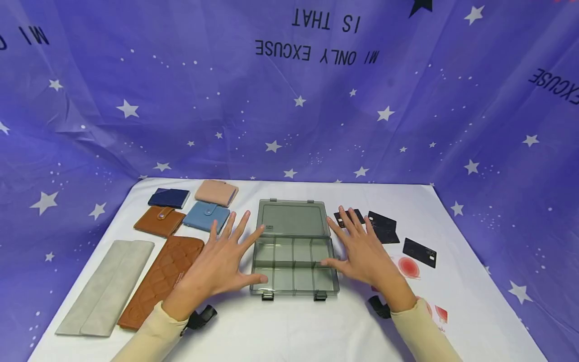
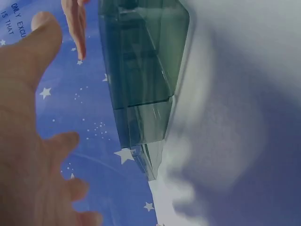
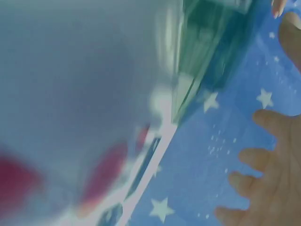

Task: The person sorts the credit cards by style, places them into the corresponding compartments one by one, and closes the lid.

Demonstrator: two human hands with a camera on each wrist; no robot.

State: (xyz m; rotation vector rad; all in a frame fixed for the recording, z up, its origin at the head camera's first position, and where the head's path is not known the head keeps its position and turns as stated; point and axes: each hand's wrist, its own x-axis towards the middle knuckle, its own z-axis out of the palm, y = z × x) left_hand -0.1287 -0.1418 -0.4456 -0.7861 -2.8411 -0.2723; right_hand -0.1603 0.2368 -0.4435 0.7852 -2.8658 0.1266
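Observation:
A translucent grey-green compartment box (image 1: 294, 264) lies in the middle of the white table, its lid (image 1: 294, 218) folded back flat behind it. No contents show in its compartments. My left hand (image 1: 221, 264) hovers at the box's left side with fingers spread, holding nothing. On the other side my right hand (image 1: 364, 251) is spread the same way, its thumb overlapping the box's right edge in the head view. Both wrist views show the box (image 2: 141, 61) from the side, with the left fingers (image 2: 63, 146) and right fingers (image 3: 256, 160) apart from it.
To the left lie a grey long wallet (image 1: 108, 286), a quilted brown wallet (image 1: 158, 281), a small brown wallet (image 1: 158, 221), a navy card holder (image 1: 169, 198), a pink wallet (image 1: 216, 193) and a blue wallet (image 1: 205, 217). Several black cards (image 1: 419, 252) and red-and-white cards (image 1: 408, 267) lie right.

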